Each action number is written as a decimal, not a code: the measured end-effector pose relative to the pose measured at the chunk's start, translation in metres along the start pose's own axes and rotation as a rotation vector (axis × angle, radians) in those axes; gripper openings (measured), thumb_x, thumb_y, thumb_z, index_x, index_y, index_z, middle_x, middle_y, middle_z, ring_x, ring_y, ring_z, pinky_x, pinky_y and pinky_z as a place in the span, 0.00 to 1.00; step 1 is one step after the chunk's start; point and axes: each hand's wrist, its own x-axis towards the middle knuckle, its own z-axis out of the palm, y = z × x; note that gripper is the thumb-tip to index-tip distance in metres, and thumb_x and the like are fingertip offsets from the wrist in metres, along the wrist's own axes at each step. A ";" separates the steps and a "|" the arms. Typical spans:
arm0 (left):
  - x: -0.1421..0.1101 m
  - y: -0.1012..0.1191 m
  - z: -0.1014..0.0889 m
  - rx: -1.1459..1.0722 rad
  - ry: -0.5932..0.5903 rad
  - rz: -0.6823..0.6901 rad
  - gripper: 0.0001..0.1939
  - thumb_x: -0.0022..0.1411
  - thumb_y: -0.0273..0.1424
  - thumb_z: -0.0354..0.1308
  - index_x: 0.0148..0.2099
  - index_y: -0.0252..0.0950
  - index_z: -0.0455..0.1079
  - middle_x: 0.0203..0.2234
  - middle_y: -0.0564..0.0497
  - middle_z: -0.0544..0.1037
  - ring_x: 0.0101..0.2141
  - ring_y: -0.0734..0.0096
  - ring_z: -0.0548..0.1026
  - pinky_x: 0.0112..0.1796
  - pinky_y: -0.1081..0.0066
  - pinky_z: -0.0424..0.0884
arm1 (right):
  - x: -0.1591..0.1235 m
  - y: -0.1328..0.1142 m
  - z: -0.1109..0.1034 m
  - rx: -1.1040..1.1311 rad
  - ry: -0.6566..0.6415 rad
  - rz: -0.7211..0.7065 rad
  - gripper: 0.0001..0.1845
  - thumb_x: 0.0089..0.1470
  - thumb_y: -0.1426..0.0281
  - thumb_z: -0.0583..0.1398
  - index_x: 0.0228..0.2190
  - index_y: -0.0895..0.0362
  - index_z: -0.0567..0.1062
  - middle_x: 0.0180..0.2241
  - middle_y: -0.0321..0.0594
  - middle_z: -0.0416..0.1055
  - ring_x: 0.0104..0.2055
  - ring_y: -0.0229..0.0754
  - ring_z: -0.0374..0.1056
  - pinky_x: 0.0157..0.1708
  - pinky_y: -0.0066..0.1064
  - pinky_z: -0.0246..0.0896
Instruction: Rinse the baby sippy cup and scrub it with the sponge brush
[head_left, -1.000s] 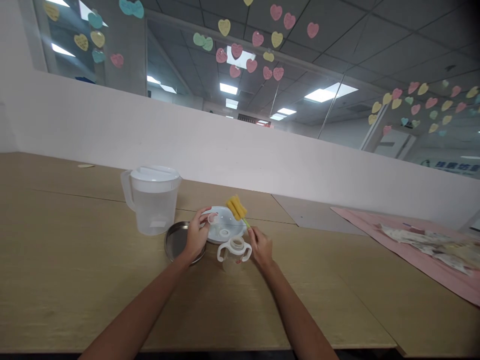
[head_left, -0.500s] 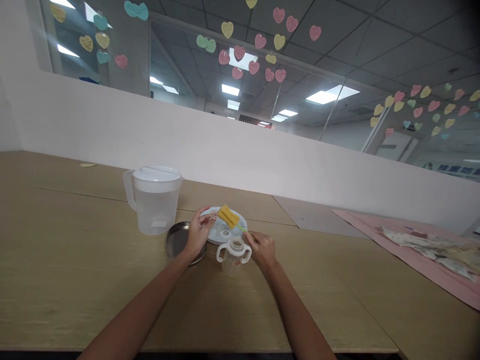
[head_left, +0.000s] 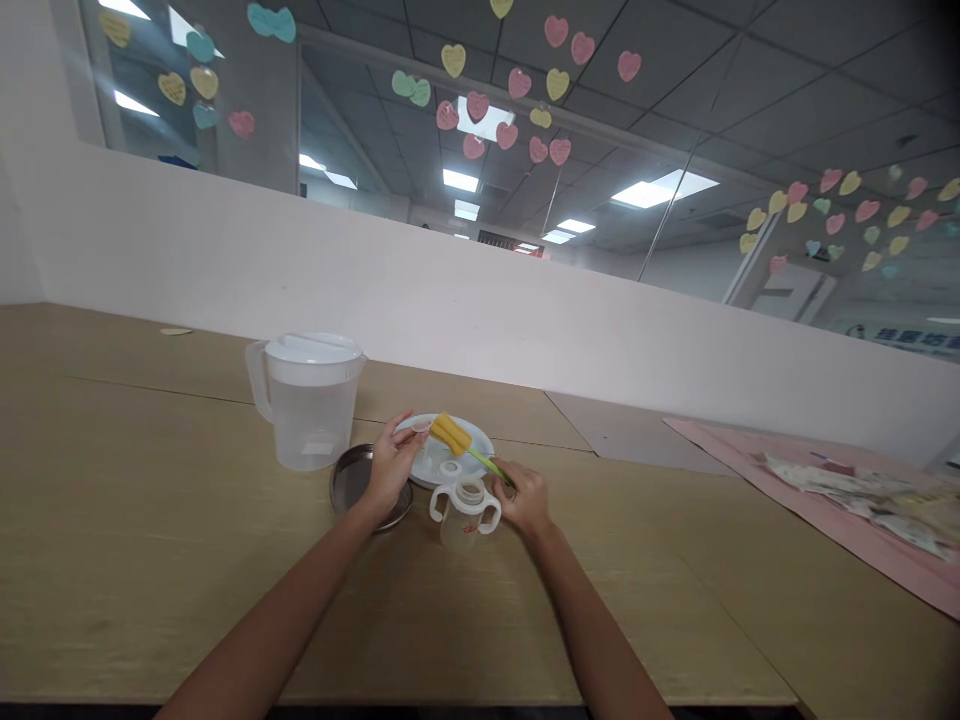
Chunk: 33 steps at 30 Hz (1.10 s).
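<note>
My right hand [head_left: 524,494] is closed around the green handle of a bottle brush [head_left: 451,435] with a yellow sponge head. In my left hand [head_left: 394,462] is a small, pale, see-through round piece [head_left: 421,426], pinched between the fingers; it looks like a bottle part, but its exact kind is unclear. The sponge head touches or nearly touches this piece, above a pale plate [head_left: 480,440]. A small white ring-like part [head_left: 451,470] lies at the plate's near edge. Just in front stands a clear baby bottle [head_left: 459,530] with two white handles and an open top.
A lidded plastic pitcher [head_left: 313,420] with clear liquid stands behind and left of my left hand. Partly under my left wrist lies a round metal dish [head_left: 349,485]. A pink cloth [head_left: 817,510] with papers or fabric covers the table's right side, and a white wall [head_left: 450,300] bounds the back.
The brush has shifted slightly left toward the small piece, and its handle shows more. My left hand has moved a little left. The bottle appears slightly turned or tilted.
</note>
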 end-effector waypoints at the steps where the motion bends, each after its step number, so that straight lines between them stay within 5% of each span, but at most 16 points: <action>1: 0.000 0.001 0.000 -0.007 0.017 -0.008 0.31 0.43 0.34 0.67 0.51 0.34 0.65 0.37 0.43 0.79 0.39 0.63 0.76 0.40 0.68 0.71 | 0.000 0.000 0.000 -0.006 -0.002 -0.013 0.15 0.51 0.70 0.52 0.38 0.58 0.76 0.31 0.43 0.76 0.30 0.40 0.71 0.31 0.29 0.64; 6: 0.002 0.002 -0.002 -0.042 0.056 -0.064 0.31 0.43 0.32 0.67 0.51 0.34 0.64 0.36 0.44 0.79 0.38 0.64 0.77 0.41 0.68 0.71 | -0.001 0.002 0.000 -0.043 -0.018 -0.048 0.15 0.53 0.69 0.53 0.37 0.59 0.77 0.25 0.43 0.74 0.25 0.38 0.68 0.27 0.27 0.60; 15: 0.005 0.001 -0.005 -0.112 -0.072 -0.085 0.29 0.50 0.32 0.63 0.54 0.34 0.62 0.43 0.41 0.76 0.45 0.66 0.74 0.47 0.67 0.67 | 0.000 0.002 -0.002 -0.101 -0.095 -0.048 0.15 0.52 0.66 0.52 0.29 0.57 0.78 0.21 0.41 0.73 0.23 0.37 0.67 0.26 0.26 0.56; 24: 0.010 0.005 -0.008 -0.234 -0.133 -0.127 0.30 0.52 0.32 0.61 0.57 0.41 0.58 0.46 0.44 0.74 0.36 0.74 0.75 0.41 0.71 0.70 | 0.001 0.005 -0.003 -0.156 -0.088 -0.131 0.14 0.51 0.67 0.53 0.26 0.58 0.77 0.18 0.39 0.70 0.21 0.36 0.64 0.24 0.27 0.51; 28: 0.014 0.006 -0.013 -0.181 -0.022 -0.051 0.32 0.52 0.34 0.61 0.58 0.40 0.56 0.40 0.45 0.77 0.23 0.80 0.72 0.29 0.74 0.71 | 0.000 0.004 0.000 -0.205 -0.058 -0.083 0.15 0.53 0.68 0.52 0.31 0.59 0.77 0.22 0.41 0.72 0.23 0.36 0.64 0.26 0.27 0.54; 33: 0.017 0.005 -0.020 0.121 0.211 0.160 0.23 0.53 0.37 0.58 0.50 0.34 0.63 0.30 0.48 0.77 0.14 0.84 0.61 0.16 0.80 0.61 | 0.001 0.004 0.003 -0.250 -0.008 -0.016 0.17 0.57 0.69 0.49 0.42 0.61 0.74 0.27 0.44 0.73 0.28 0.39 0.67 0.30 0.28 0.58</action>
